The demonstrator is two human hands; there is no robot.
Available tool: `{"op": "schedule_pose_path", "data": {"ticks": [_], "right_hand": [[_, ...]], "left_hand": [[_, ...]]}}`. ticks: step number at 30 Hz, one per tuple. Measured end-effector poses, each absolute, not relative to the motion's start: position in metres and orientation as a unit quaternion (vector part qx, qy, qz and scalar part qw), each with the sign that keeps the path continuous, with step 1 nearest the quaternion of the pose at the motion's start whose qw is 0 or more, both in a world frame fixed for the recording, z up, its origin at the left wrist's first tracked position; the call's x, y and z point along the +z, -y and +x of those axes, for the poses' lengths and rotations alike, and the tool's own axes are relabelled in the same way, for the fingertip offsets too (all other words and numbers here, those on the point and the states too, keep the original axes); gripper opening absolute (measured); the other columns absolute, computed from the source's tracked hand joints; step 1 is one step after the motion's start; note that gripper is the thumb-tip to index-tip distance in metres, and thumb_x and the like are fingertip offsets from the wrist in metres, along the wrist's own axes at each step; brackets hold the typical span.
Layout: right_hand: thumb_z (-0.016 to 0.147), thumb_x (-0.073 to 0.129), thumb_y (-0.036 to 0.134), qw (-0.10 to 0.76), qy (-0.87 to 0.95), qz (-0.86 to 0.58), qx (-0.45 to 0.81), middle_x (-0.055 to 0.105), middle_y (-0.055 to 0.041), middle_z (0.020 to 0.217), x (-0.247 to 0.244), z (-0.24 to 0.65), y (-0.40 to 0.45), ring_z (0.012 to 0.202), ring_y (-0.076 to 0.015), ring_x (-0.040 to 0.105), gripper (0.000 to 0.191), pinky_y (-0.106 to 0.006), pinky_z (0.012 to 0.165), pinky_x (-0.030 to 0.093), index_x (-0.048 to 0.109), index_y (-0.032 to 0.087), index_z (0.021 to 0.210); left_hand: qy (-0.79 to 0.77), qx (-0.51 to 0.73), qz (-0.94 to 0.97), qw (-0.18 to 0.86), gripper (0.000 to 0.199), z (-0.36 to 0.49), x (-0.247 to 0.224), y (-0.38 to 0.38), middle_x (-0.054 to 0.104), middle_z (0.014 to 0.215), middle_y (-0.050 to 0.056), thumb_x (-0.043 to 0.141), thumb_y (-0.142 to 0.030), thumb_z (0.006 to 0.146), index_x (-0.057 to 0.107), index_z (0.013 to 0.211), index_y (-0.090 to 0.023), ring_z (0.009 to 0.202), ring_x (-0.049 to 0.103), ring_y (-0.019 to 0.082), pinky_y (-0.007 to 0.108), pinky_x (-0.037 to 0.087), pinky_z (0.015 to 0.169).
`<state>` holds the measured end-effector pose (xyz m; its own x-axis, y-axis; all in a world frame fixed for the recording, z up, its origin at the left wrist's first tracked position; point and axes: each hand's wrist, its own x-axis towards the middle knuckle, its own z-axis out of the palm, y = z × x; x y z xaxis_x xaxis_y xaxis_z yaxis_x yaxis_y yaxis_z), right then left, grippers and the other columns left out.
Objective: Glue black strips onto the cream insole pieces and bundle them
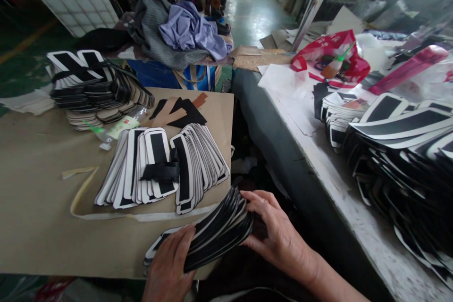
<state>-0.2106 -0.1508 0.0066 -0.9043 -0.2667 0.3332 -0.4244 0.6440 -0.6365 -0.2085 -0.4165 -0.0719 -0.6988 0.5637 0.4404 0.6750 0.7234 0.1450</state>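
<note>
A thick stack of black strips with pale edges (215, 233) bends between my two hands at the table's front edge. My left hand (171, 262) is wrapped round its left end. At the right end, my right hand (274, 233) grips the strips between thumb and fingers. Just beyond lie two fanned rows of white-edged black pieces, a left row (122, 170) and a right row (205, 155). A black strap-like piece (161, 172) rests on the left row. Behind them are loose black and tan scraps (182, 113).
Tied bundles (85, 85) stand at the table's back left, near a bottle with a green tip (122, 127). A pale strip (159, 216) curls across the brown table (38, 188). To the right, a white-topped bench (318, 174) holds large piles (399, 151) and a red bag (348, 52).
</note>
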Motion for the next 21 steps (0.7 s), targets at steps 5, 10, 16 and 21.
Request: {"op": "schedule_pose_path", "data": {"ticks": [5,10,16,21], "right_hand": [[0.082,0.067,0.035,0.108,0.897,0.193,0.383,0.054,-0.016,0.115,0.0097,-0.213,0.1495,0.106,-0.0269,0.051,0.04,-0.043,0.084,0.051,0.043,0.018,0.11],[0.081,0.068,0.036,0.123,0.883,0.199,0.407,0.055,-0.0138,0.109,0.0107,-0.2162,0.148,0.102,-0.0258,0.052,0.046,-0.042,0.083,0.051,0.041,0.019,0.115],[0.081,0.068,0.031,0.101,0.895,0.205,0.383,0.051,-0.0147,0.113,0.0078,-0.2158,0.1451,0.106,-0.028,0.048,0.062,-0.044,0.087,0.049,0.035,0.016,0.13],[0.083,0.064,0.037,0.088,0.904,0.213,0.36,0.05,-0.0148,0.114,0.0056,-0.2169,0.1451,0.107,-0.0289,0.047,0.061,-0.045,0.088,0.049,0.036,0.017,0.135]], "left_hand": [[0.91,-0.164,-0.338,0.177,0.033,-0.208,-0.0718,0.415,0.064,0.103,0.014,0.046,-0.012,0.084,0.051,0.116,-0.008,0.095,0.061,0.022,0.033,0.05,0.083],[0.908,-0.177,-0.338,0.174,0.035,-0.2069,-0.0692,0.4136,0.064,0.104,0.015,0.046,-0.007,0.082,0.05,0.116,-0.007,0.097,0.06,0.023,0.035,0.05,0.084],[0.918,-0.18,-0.323,0.141,0.04,-0.2035,-0.0664,0.4135,0.062,0.108,0.014,0.045,-0.005,0.081,0.048,0.12,-0.009,0.101,0.057,0.024,0.038,0.048,0.088],[0.923,-0.184,-0.313,0.128,0.043,-0.2032,-0.0653,0.4128,0.061,0.11,0.014,0.046,-0.005,0.08,0.046,0.122,-0.01,0.102,0.058,0.024,0.039,0.048,0.088]]}}
